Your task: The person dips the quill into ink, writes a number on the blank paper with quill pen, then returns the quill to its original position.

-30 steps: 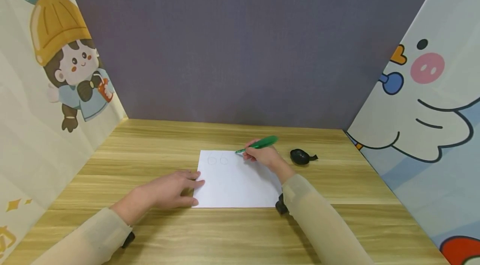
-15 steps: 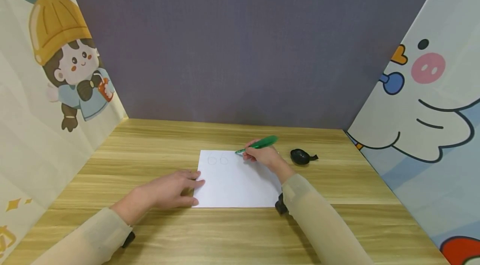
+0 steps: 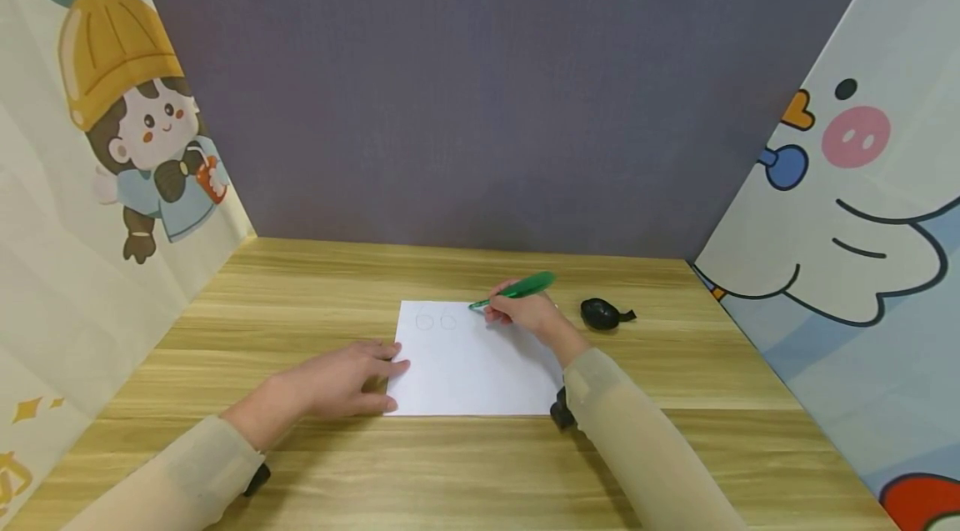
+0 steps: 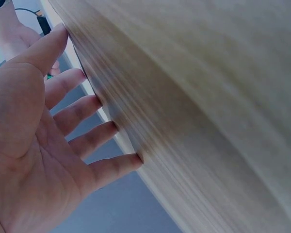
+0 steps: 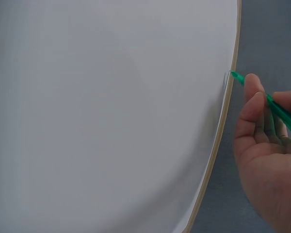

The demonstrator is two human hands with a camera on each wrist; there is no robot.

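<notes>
A white sheet of paper [image 3: 468, 373] lies on the wooden table, with two faint rounded marks [image 3: 437, 321] near its upper left. My right hand [image 3: 522, 310] pinches a green pen [image 3: 528, 285] between thumb and fingers, its broad upper end leaning to the right. The pen's tip is at the sheet's upper part, right of the marks. In the right wrist view the pen [image 5: 280, 112] runs between the thumb and curled fingers. My left hand [image 3: 348, 381] rests at the sheet's left edge, fingers spread; the left wrist view shows its fingertips [image 4: 138, 159] down at the surface.
A rounded black object [image 3: 600, 314] with a short tab lies right of my right hand. The wooden table [image 3: 450, 473] runs back to a dark grey panel [image 3: 465, 97]. Panels with cartoon prints [image 3: 855, 135] stand on both sides.
The pen tip has shifted very slightly left on the sheet. My left hand and the paper have stayed in place.
</notes>
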